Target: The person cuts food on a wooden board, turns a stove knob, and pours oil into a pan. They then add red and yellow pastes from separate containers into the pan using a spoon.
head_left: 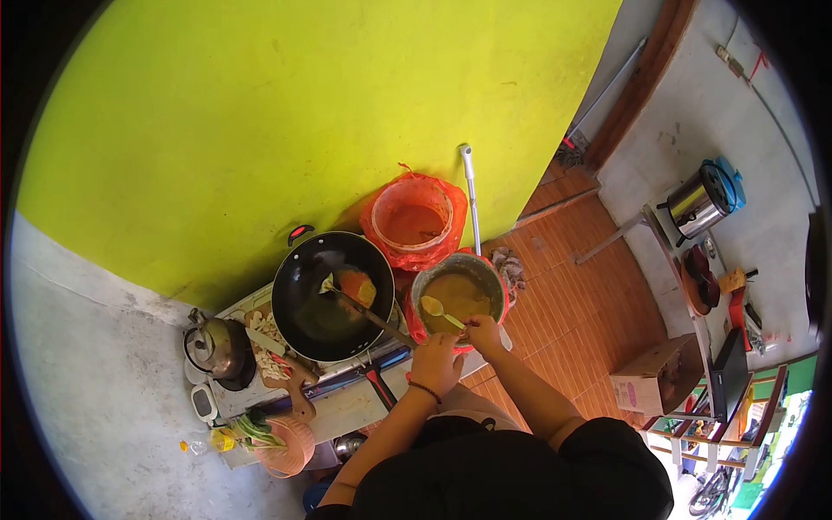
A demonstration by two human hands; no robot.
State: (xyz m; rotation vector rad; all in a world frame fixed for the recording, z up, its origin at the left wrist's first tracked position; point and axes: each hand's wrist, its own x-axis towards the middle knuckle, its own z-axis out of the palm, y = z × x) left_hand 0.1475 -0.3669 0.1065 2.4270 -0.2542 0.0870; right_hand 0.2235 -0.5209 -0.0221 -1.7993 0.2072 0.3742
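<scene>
My left hand (436, 364) is closed where the handle of a spatula (373, 319) runs into it, beside the pot's near rim. The spatula reaches over a black wok (295, 325); its metal head is above the oil inside. An orange-yellow piece of food (357, 288) lies in the oil. My right hand (483, 334) pinches the pale handle of a spoon (444, 314). Under the spoon is a grey pot (422, 282) of yellowish-brown liquid, with red plastic around its outside. The spoon's bowl carries some of the yellowish mixture.
Behind the pot stands a bucket (407, 184) in a red bag. Left of the wok are a kettle (215, 345), a cutting board (299, 377) with chopped food and a knife, and a pink basket (290, 446). A cardboard box (660, 374) sits at right.
</scene>
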